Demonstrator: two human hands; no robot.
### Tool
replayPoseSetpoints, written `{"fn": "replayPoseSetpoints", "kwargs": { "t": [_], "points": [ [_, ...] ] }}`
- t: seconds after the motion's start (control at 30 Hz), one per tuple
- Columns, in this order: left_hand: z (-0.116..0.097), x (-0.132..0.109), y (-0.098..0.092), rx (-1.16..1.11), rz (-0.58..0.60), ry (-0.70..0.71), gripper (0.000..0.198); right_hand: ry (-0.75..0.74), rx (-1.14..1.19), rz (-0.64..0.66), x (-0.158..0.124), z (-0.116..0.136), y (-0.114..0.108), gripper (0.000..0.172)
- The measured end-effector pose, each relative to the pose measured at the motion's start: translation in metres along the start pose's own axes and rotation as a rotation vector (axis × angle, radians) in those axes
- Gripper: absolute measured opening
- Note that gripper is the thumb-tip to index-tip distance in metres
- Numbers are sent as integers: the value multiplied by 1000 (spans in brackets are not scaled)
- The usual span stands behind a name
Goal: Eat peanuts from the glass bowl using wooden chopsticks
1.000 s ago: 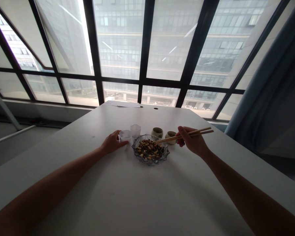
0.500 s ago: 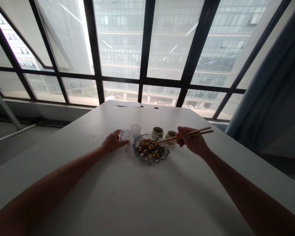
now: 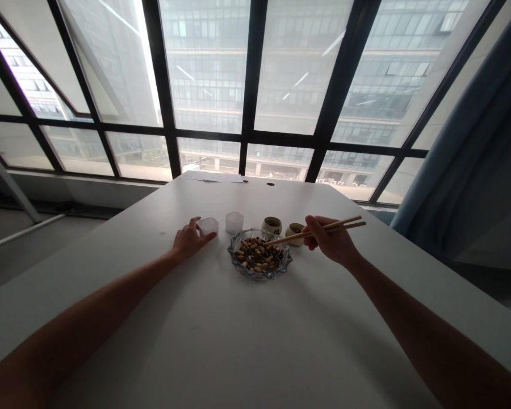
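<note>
Chopsticks (image 3: pixel 283 239) dipping into a bowl (image 3: pixel 259 276) of nuts (image 3: pixel 260 255), midway between the desk (image 3: pixel 242 341) sides.
Right hand (image 3: pixel 334 241) grips the chopsticks; left hand (image 3: pixel 187 241) clasps a plastic cup (image 3: pixel 208 229), nearer the left edge. Best to steady that cup and pinch a single nut squarely, tips low and level. White desktop, papers (image 3: pixel 213 177) by its far left corner; windows (image 3: pixel 208 68) beyond the far edge, blue curtain (image 3: pixel 455 159) off the right.
</note>
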State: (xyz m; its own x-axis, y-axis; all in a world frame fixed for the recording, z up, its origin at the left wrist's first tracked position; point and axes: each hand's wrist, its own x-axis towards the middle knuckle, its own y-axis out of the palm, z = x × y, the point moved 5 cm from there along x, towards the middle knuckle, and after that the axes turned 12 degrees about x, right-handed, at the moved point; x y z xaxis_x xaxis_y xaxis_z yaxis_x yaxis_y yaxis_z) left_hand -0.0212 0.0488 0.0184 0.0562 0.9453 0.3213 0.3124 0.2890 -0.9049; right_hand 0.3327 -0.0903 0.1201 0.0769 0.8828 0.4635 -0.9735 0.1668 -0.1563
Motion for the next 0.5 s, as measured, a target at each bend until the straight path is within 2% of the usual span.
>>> {"fn": "replayPoseSetpoints", "kwargs": {
  "t": [0.07,0.13,0.2,0.27,0.37,0.5],
  "points": [
    [4,5,-2,19,15,-2,96,-6,-3,13,0,0,0,59],
    [1,11,-9,53,-29,41,100,-11,-7,26,1,-1,-1,58],
    [-11,17,-19,89,-103,125,99,-20,-14,40,1,-2,-1,58],
    [-32,23,-25,100,-126,218,93,-38,-28,50,0,-1,-1,57],
    [-66,35,-22,113,-24,291,86,-60,-48,57,-1,0,-3,55],
    [-94,50,-5,156,175,239,84,-81,-68,64,-1,1,-5,54]
  ]
}}
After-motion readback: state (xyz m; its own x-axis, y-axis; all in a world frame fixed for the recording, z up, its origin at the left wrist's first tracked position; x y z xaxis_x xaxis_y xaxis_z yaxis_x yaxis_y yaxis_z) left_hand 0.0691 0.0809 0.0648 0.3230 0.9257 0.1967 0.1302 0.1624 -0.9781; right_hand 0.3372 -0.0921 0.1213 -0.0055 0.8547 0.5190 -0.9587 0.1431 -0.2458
